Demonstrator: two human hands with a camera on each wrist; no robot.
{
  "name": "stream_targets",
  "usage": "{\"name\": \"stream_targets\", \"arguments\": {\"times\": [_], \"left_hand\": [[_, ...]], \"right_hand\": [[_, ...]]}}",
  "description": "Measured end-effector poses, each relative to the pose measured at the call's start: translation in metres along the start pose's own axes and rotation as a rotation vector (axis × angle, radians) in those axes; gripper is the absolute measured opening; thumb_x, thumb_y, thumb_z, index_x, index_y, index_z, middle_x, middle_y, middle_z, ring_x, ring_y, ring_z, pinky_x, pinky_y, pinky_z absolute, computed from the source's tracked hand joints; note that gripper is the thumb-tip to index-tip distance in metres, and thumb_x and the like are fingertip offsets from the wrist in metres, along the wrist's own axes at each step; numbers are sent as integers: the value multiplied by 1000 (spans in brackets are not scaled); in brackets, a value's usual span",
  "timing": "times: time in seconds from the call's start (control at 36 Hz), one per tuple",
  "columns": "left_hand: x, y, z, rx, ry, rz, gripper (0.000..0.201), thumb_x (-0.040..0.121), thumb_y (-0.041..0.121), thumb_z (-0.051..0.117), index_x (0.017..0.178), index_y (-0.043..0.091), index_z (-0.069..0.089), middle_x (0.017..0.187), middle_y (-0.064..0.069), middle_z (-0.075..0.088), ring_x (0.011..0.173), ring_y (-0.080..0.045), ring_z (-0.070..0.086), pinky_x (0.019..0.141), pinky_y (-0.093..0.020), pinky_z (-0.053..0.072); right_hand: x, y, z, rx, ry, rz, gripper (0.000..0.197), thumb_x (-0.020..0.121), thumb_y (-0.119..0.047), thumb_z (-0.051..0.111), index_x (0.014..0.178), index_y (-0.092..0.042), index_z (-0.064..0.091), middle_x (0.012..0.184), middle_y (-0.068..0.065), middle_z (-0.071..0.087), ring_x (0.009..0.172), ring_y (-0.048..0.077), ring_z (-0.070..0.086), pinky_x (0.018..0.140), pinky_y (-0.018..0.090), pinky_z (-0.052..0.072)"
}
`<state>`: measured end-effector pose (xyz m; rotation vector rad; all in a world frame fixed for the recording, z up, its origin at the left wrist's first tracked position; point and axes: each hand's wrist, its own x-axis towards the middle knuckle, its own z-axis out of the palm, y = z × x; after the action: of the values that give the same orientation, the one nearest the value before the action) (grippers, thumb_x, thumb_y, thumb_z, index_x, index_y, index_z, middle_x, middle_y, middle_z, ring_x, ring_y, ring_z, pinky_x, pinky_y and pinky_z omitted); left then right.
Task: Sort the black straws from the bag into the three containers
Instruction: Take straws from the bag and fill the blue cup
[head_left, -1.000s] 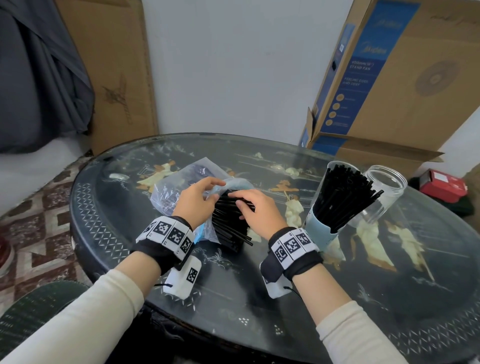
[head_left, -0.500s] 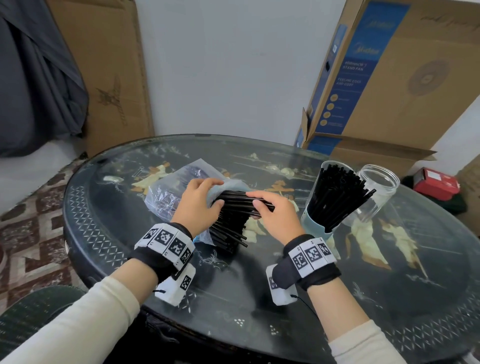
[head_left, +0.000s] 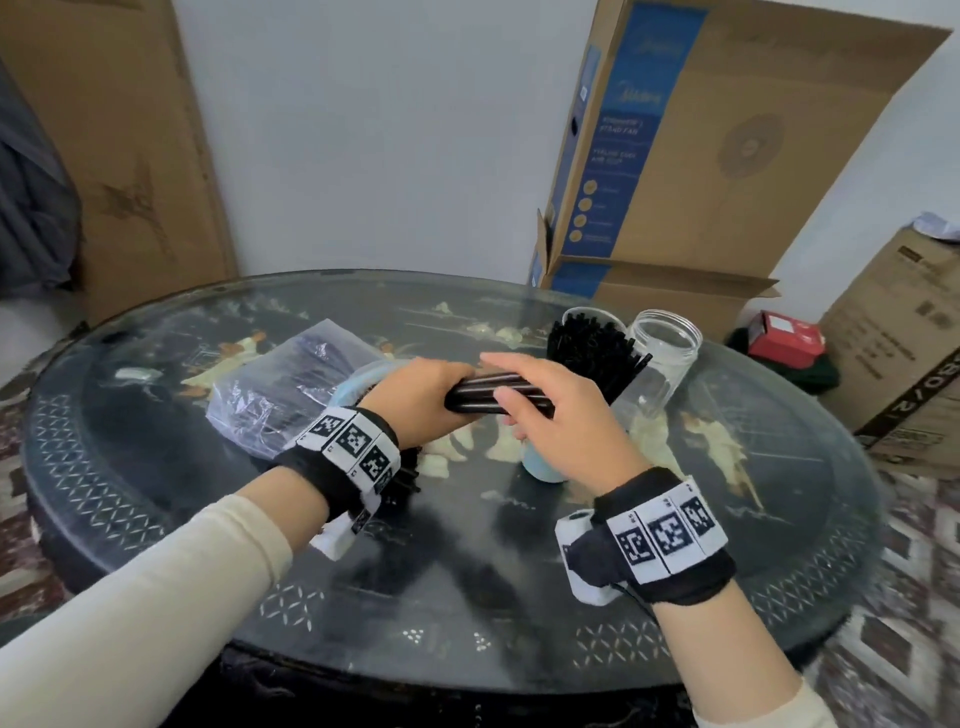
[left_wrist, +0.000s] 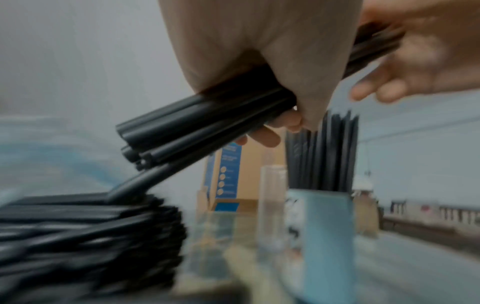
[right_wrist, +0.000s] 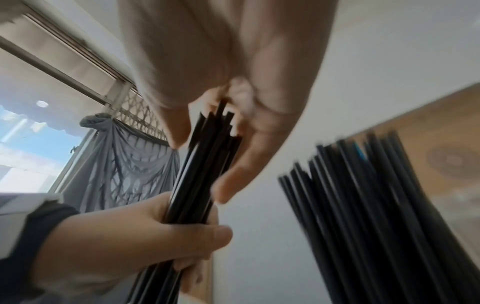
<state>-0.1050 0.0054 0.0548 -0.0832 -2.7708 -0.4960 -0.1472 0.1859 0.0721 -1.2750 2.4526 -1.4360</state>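
**While both hands share one bundle, straws hang above the table**

As we look down, the left hand (head_left: 415, 400) is wrapped around a bundle of black straws (head_left: 488, 397), held level above the round table (head_left: 779, 519). Our right hand (head_left: 566, 421) pinches the bundle's other end, thumb under, fingers over. Behind the left wrist lies the plastic bag (head_left: 291, 384), with more loose straws (left_wrist: 85, 236) beside it. Just beyond the right hand stands the blue cup (left_wrist: 327, 236) full of straws, next to the clear jar (head_left: 660, 358). On the cardboard box (head_left: 727, 135) we can read only "STAND FAN"; the rest blurs.
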Motion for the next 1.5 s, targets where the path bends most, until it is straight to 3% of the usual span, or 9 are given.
{"name": "stream_targets", "arguments": {"times": [0.14,0.28,0.47,0.67,0.92,1.08,1.19,1.36,1.5], "left_hand": [[5,34,6,-436,65,-25,25,83,34,69,67,36,49,59,16,55,57,-5,51,56,-15,40],[3,76,18,-805,-5,-78,29,87,12,62,63,20,49,46,16,52,45,3,44,48,-13,35],[-13,82,75,-900,41,-209,26,83,-9,61,85,17,56,74,21,59,66,22,54,60,-4,41],[-17,61,109,-798,-7,-338,18,84,11,62,100,16,62,90,6,68,84,-1,63,75,-23,53],[-22,56,111,-769,-123,-464,14,86,13,61,76,22,56,72,5,61,69,-10,57,57,-21,43],[-26,55,101,-820,-120,-339,26,88,10,57,75,32,57,63,15,58,61,-1,56,54,-12,40],[-28,56,81,-851,-338,-141,19,83,28,63,71,13,61,62,-2,58,59,-9,53,58,-26,45],[-21,61,55,-655,-586,127,66,74,63,62,99,2,63,92,-10,67,90,-23,65,83,-39,54],[-12,74,53,-932,-467,34,59,72,18,82,120,11,49,96,24,67,96,4,62,83,-16,48]], "right_hand": [[-6,-28,-30,-123,255,-184,59,91,-30,65,145,-30,40,121,-9,57,114,0,52,99,15,40],[-9,-40,-34,-55,464,-398,57,88,-5,68,138,-9,40,135,2,41,118,26,55,101,23,44],[-23,-1,-14,-261,211,-275,29,95,-13,56,123,-6,61,128,7,57,124,18,50,108,35,39],[-31,12,-4,-276,153,-199,26,93,-13,59,118,-9,64,118,2,62,118,15,51,106,16,31],[-32,15,0,-322,74,-151,46,93,-21,60,137,-10,51,134,3,51,129,15,39,111,9,17],[-38,6,-8,-224,183,-156,82,83,-32,74,149,-10,30,149,4,26,141,13,26,117,26,24],[-43,-1,-25,-172,84,4,108,65,-50,84,149,-24,22,130,-15,20,126,6,30,105,22,35],[-49,0,-33,-35,-204,122,54,63,-41,88,111,-29,68,101,-24,51,99,-11,52,85,2,37],[-51,1,-34,85,-62,152,12,78,-20,80,86,-14,74,84,-5,72,83,-2,66,76,7,48]]}}
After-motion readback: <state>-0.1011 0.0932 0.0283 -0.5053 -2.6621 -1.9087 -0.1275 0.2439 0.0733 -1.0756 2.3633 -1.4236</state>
